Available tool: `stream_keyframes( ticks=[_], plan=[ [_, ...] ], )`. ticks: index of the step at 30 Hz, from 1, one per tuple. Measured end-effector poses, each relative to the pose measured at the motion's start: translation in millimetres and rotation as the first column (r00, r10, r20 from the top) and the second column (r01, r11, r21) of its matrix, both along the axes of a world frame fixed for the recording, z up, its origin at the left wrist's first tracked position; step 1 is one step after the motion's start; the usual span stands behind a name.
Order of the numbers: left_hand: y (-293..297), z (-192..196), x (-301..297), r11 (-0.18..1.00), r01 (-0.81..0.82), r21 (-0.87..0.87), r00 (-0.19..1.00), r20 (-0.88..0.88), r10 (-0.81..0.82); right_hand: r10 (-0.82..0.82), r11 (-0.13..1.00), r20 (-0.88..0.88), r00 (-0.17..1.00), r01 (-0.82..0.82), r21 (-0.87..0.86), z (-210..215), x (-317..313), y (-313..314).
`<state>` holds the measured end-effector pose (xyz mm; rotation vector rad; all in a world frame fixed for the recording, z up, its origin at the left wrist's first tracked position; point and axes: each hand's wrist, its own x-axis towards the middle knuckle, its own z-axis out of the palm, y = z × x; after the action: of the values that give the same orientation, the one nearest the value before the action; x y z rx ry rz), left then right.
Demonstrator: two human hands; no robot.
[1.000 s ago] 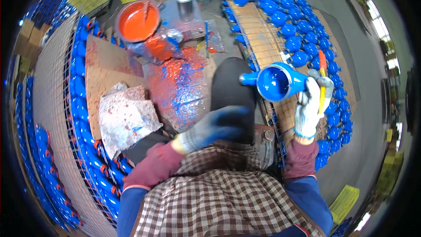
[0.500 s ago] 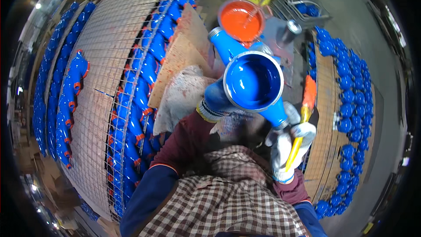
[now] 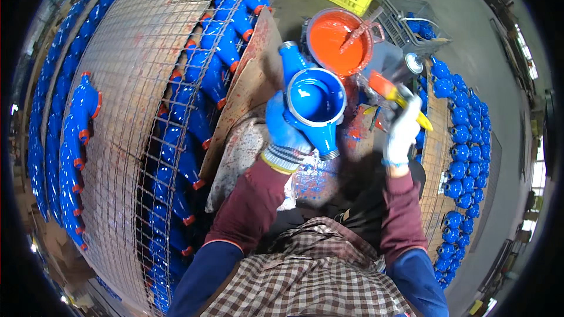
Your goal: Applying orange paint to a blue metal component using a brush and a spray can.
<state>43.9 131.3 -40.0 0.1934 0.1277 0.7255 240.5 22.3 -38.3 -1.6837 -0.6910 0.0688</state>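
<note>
A glossy blue cast-metal pipe fitting (image 3: 314, 105), open mouth up, is being held over the paint-spattered bench by the left hand (image 3: 285, 135), its blue glove wrapped around the body. The white-gloved right hand (image 3: 404, 132) is gripping a yellow-handled brush with orange-tipped bristles (image 3: 393, 95) just beside it, below the round pot of orange paint (image 3: 339, 40). The rim-painting step appears to be starting; the bristles must meet the fitting's edge. Half a second ago the fitting was filling more of the view and the brush was hanging lower.
</note>
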Motion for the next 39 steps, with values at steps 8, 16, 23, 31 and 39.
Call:
stream_keyframes(
  ticks=[8,16,23,31,39],
  plan=[
    [2.8,-6.1,-18.2,0.995,-0.093,-0.027,0.994,0.055,0.094,0.148,0.989,-0.278,0.949,-0.145,0.032,-58.9,28.9,76.6],
    [2.5,9.0,-13.0,0.996,-0.006,-0.089,0.997,0.079,0.013,0.079,0.845,0.180,0.980,0.031,-0.534,-59.7,43.2,87.9],
    [-19.8,18.0,-22.1,0.996,0.082,0.024,0.990,0.112,-0.084,0.106,0.975,-0.528,0.843,-0.192,-0.110,-16.2,19.0,15.1],
    [-89.0,21.9,-35.3,0.780,0.029,0.625,0.883,-0.382,0.272,0.174,0.938,-0.524,0.834,0.022,0.346,82.1,-48.8,-93.7],
    [-126.8,31.0,-21.4,-0.352,0.086,0.932,0.727,0.182,0.662,0.134,0.981,-0.062,0.989,-0.141,-0.136,129.2,-57.0,-95.2]
  ],
)
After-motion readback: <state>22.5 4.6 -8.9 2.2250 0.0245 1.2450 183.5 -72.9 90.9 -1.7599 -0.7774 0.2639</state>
